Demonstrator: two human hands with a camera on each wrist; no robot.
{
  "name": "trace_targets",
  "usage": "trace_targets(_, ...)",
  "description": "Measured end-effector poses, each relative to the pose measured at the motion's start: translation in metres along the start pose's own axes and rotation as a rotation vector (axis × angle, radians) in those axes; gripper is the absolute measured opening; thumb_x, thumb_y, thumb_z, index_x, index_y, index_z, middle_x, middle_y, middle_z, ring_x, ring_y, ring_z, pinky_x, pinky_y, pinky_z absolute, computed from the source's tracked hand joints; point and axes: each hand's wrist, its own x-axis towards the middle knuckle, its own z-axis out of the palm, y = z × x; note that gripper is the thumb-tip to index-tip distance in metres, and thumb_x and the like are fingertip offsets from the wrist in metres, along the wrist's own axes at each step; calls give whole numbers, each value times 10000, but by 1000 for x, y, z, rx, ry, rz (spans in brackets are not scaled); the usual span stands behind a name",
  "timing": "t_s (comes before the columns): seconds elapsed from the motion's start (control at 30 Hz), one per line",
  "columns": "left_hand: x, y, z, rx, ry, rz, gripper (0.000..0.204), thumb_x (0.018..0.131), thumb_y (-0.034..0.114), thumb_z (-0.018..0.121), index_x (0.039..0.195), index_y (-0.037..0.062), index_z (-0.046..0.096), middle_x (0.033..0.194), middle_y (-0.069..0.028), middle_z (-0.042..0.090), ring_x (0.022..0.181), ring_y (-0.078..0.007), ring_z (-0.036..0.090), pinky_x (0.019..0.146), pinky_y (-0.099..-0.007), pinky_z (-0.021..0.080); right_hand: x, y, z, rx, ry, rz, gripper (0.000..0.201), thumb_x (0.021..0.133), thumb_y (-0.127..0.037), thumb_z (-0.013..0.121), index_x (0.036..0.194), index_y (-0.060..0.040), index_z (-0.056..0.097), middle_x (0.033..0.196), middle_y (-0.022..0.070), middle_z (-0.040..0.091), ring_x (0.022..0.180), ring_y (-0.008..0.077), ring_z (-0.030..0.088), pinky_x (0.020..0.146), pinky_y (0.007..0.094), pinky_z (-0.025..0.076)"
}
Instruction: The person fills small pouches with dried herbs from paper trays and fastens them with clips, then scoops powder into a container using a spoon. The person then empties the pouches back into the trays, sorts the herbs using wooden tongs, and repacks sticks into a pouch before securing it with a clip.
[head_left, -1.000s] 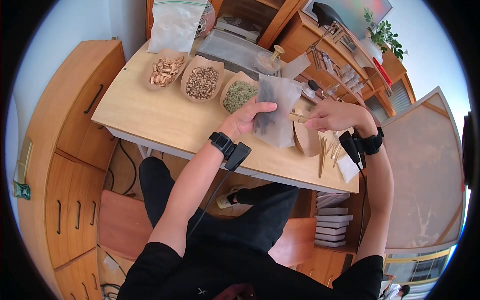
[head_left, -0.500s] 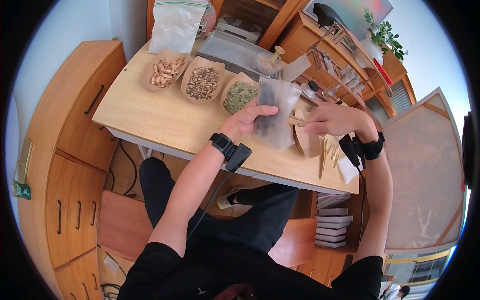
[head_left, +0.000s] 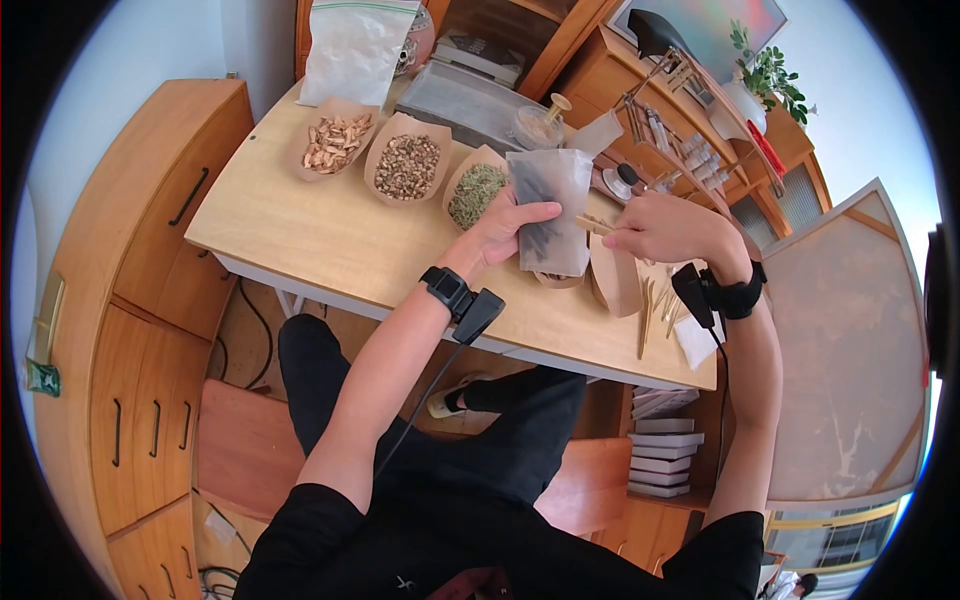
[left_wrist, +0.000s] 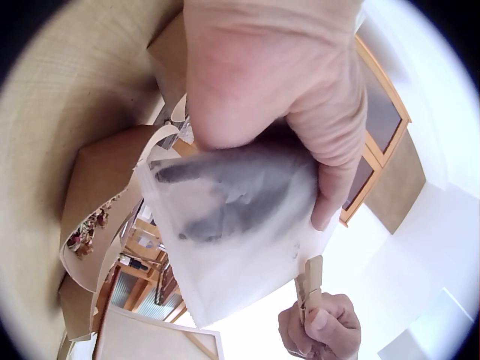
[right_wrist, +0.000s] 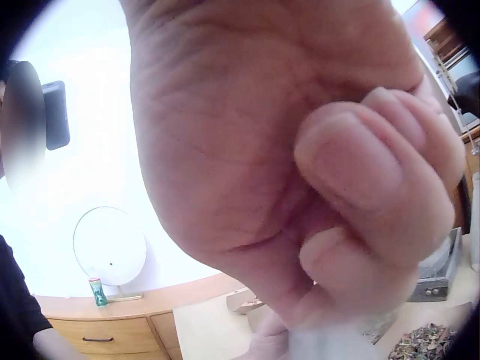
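Note:
The left hand (head_left: 497,228) grips a translucent pouch (head_left: 568,205) with its thumb across the front; dark pieces show through the pouch. To its right, the right hand (head_left: 668,233) pinches a small wooden clip (head_left: 594,226) near the pouch's right edge. In the left wrist view the clip (left_wrist: 313,279) stands upright between thumb and fingers, just below the pouch (left_wrist: 232,259), with a narrow gap between them. The right wrist view shows the curled fingers of the right hand (right_wrist: 300,150) close up; the clip is hidden there.
Paper trays hold wood-coloured slices (head_left: 333,146), brown pieces (head_left: 406,168) and green herbs (head_left: 477,194). An empty-looking paper tray (head_left: 616,277) lies under the hands, beside brass tools (head_left: 647,318). A clear bag (head_left: 352,58) and a grey metal box (head_left: 465,103) stand behind.
The pouch has tilted and lifted a little, uncovering a tray beneath its lower edge. The right hand has moved slightly up, with the clip still pinched.

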Motion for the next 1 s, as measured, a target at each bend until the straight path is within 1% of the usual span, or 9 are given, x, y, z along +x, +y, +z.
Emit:
trace_targets(0.17,-2,2,0,31,-20,-21,460,834,57,734,1255,70,549,1140,-32,645,1029,-153,638,911,-337,534,8,0,-3,72,-38,10,481,955,-335,520,650,27,607,570,120,568,559,260,566,578,406,427)
trace_targets(0.33,-3,2,-1,54,-60,-30,493,834,61,732,1284,85,533,1171,-24,632,1067,-151,624,938,-336,524,17,0,-10,143,-168,-20,496,951,-347,546,602,5,527,523,27,449,498,148,413,518,334,364)
trace_targets(0.47,-2,0,-5,0,-62,-47,487,838,70,729,1283,88,533,1176,-24,628,1072,-153,620,928,-341,527,21,2,-13,208,-152,-10,480,949,-332,557,599,-6,517,524,-5,421,503,109,369,507,305,337)
trace_targets(0.67,-4,4,-1,-68,-28,18,470,848,93,724,1276,84,530,1177,-28,624,1060,-158,622,926,-348,529,32,19,-10,309,-47,-72,444,953,-311,567,625,-13,543,541,-22,447,509,79,371,499,284,332)
trace_targets(0.77,1,4,-4,-113,0,63,466,854,100,723,1275,85,523,1181,-28,618,1066,-160,617,936,-354,523,35,18,-5,428,105,-75,429,968,-310,561,660,-12,562,565,-14,472,512,81,377,501,288,332)
trace_targets(0.83,2,4,-4,-145,13,90,462,857,101,721,1273,86,519,1182,-27,615,1076,-162,611,947,-360,517,35,7,-7,523,283,-35,411,978,-289,558,697,11,565,583,2,490,538,95,411,523,285,355)
trace_targets(0.87,2,4,-3,-170,22,101,458,862,102,718,1274,91,518,1182,-24,612,1090,-164,604,961,-365,508,36,6,-9,522,282,-36,411,978,-289,558,697,11,565,583,2,490,538,95,411,523,285,355)
trace_targets(0.93,3,4,-1,-195,31,113,453,867,103,715,1274,96,516,1181,-21,609,1104,-167,596,975,-371,499,39,4,-13,288,459,-71,367,975,-262,565,753,28,591,602,14,516,575,110,451,556,283,386)
trace_targets(1.0,5,3,-2,-166,22,153,435,876,100,706,1269,107,521,1188,-18,606,1125,-172,587,990,-378,488,46,8,-12,288,516,-94,336,969,-255,574,793,29,609,618,20,533,589,114,463,571,283,398)
